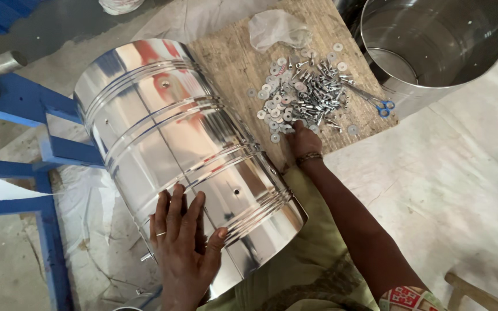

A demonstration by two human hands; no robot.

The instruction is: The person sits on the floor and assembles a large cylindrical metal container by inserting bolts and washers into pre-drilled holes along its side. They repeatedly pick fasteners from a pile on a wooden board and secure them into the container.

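Rough board point(231, 63); left hand point(183, 253) flat on ribbed steel drum point(174, 138); right hand point(304, 141) at washers point(301, 95)

bead bracelet point(309, 157), finger ring point(161, 234), red patterned sleeve point(410, 299).

A shiny ribbed steel drum point(185, 150) lies on its side (small holes punched through), beside scattered washers and bolts point(304, 95) on a board point(231, 63)
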